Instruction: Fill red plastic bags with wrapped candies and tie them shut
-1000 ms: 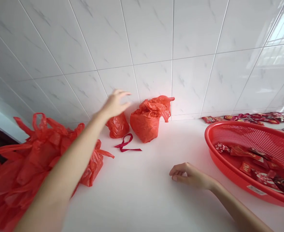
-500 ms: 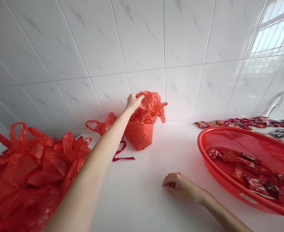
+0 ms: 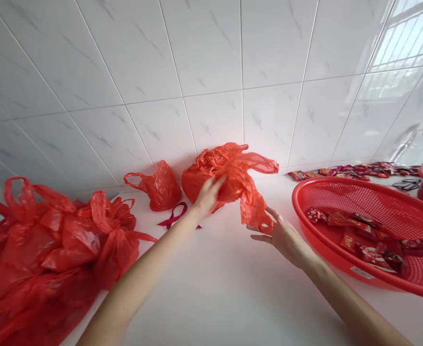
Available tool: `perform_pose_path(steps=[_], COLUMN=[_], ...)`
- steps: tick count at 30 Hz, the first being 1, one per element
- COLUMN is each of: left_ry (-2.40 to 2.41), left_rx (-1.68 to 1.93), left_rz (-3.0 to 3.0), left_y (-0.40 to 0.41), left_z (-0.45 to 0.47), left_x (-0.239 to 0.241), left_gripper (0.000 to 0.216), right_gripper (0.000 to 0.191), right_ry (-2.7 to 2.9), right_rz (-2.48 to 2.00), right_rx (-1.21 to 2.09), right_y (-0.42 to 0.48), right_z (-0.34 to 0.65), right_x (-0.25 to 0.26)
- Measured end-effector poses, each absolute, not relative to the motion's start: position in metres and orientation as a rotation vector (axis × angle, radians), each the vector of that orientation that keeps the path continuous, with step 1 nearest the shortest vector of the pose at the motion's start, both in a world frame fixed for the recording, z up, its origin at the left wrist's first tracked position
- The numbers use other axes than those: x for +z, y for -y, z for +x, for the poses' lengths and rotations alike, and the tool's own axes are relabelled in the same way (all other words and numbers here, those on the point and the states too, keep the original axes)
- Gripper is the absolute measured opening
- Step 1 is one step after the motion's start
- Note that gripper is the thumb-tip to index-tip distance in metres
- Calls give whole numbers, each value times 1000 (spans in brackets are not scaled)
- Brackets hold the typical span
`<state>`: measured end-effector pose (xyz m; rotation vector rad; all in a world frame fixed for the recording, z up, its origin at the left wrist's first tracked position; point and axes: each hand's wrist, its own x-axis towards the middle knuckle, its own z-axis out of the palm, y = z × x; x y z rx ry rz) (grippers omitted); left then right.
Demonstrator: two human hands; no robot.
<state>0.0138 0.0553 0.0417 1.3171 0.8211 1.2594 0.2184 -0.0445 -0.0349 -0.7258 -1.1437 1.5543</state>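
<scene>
A thin red plastic bag hangs loose over the table, pinched at its upper left by my left hand, whose fingers are slightly blurred. Its lower end touches my right hand, where the fingers are stretched and spread around a handle loop. Just behind my left hand, a red bag stuffed with crumpled plastic bags leans against the wall. To its left stands a smaller red bag with one handle sticking out. A dark red ribbon lies in front of that one.
A heap of red plastic bags fills the left side. On the right is a red mesh basket holding several wrapped sweets. More sweets lie along the tiled wall. A clear container stands far right.
My left hand has come down and right, drawing a bag from the stuffed one. My right hand has risen from the table to the bag's lower end, its fingers now spread.
</scene>
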Motion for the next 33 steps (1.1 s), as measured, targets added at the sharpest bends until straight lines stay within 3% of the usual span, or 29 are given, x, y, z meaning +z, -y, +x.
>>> perform_pose_path(steps=[5, 12, 18, 26, 28, 30, 33], left_ry=[-815, -1079, -1133, -1157, -1162, -1144, -961], left_rx=[1226, 1148, 1153, 1157, 1335, 1517, 1346], left_rz=[1489, 1491, 1499, 1596, 1722, 1903, 2294], left_y=[-28, -34, -30, -26, -20, -11, 2], left_z=[20, -40, -82, -99, -91, -76, -47], left_x=[-3, 1, 3, -6, -1, 7, 23], left_gripper=[42, 36, 33, 63, 55, 33, 15], right_gripper=[65, 39, 40, 41, 36, 31, 30], right_ry=[1056, 980, 936, 1198, 1344, 1481, 1620], right_rz=[-856, -1043, -980, -942, -943, -944, -939], right_rx=[1653, 1518, 1384, 1149, 1069, 997, 922], right_y=[48, 42, 46, 48, 51, 53, 56], right_z=[217, 233, 233, 239, 236, 232, 227], right_x=[-32, -26, -18, -24, -25, -26, -27])
